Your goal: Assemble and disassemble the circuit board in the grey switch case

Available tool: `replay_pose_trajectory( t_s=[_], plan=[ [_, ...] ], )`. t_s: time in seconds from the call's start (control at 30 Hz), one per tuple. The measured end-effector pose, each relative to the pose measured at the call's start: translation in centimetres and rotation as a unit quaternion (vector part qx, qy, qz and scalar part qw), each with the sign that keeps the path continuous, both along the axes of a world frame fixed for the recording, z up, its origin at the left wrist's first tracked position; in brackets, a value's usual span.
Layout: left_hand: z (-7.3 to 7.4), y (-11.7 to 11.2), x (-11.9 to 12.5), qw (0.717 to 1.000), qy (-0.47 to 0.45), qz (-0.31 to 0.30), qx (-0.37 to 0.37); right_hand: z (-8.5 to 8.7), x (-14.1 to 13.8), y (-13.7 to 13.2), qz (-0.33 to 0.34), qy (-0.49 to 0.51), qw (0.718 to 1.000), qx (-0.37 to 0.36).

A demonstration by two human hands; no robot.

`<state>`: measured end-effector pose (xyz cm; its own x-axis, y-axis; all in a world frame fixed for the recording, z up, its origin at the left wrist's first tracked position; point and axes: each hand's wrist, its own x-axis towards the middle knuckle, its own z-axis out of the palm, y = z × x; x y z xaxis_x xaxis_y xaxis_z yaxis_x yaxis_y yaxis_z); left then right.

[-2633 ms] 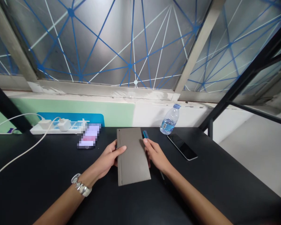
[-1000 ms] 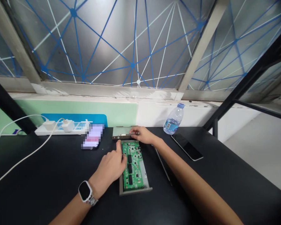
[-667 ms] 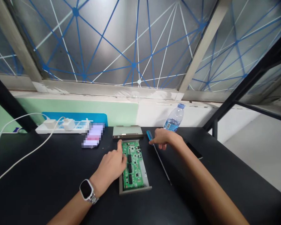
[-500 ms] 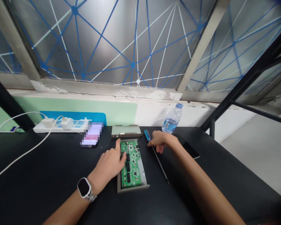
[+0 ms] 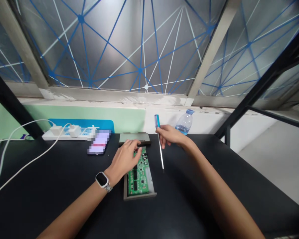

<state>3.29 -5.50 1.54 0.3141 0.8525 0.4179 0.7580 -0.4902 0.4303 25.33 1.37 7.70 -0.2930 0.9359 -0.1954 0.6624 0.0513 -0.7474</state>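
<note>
In the head view, my right hand [image 5: 173, 134] grips a long screwdriver [image 5: 160, 154] near the base of its blue handle. Its shaft slants down toward the black table, tip lowest. My left hand [image 5: 124, 157], with a watch at the wrist, reaches over the far end of a green circuit board [image 5: 141, 182]. The board sits in a shallow metal tray [image 5: 140, 197]. The fingers are bent and loosely apart, the thumb above the board; whether they touch it I cannot tell. Right behind the board lies a separate metal cover [image 5: 134, 136], close to my left fingertips.
A water bottle [image 5: 185, 122] stands by the wall, partly behind my right hand. On the left are a phone [image 5: 99, 142] with a blurred screen and a white power strip [image 5: 48, 135] with chargers. White cables [image 5: 37, 161] cross the table's left side.
My right hand has lifted the screwdriver off the table and turned it more upright. My left hand has moved from the board's left edge to its far end, near the cover.
</note>
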Motion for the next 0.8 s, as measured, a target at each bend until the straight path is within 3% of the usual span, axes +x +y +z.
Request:
replay_pose_trajectory(
  t_s=[0.1, 0.23, 0.37, 0.57, 0.8],
  plan=[
    [-0.5, 1.6, 0.8, 0.997, -0.012, -0.068, 0.015, 0.9, -0.8, -0.7, -0.004, 0.116, 0.991, 0.074],
    [-2.1, 2.9, 1.2, 0.996, -0.028, -0.08, -0.032, 0.9, -1.9, -1.3, 0.028, 0.175, 0.977, 0.122],
    [-3.1, 2.7, 0.7, 0.993, -0.064, -0.079, -0.063, 0.7, -2.9, -1.5, 0.052, 0.174, 0.971, 0.157],
    [-3.2, 2.0, 0.4, 0.989, -0.103, -0.029, -0.101, 1.1, -4.1, -2.0, 0.091, 0.146, 0.965, 0.195],
    [-3.5, 2.4, 0.4, 0.988, -0.12, -0.035, -0.096, 1.1, -4.0, -2.5, 0.108, 0.098, 0.965, 0.22]
  ],
)
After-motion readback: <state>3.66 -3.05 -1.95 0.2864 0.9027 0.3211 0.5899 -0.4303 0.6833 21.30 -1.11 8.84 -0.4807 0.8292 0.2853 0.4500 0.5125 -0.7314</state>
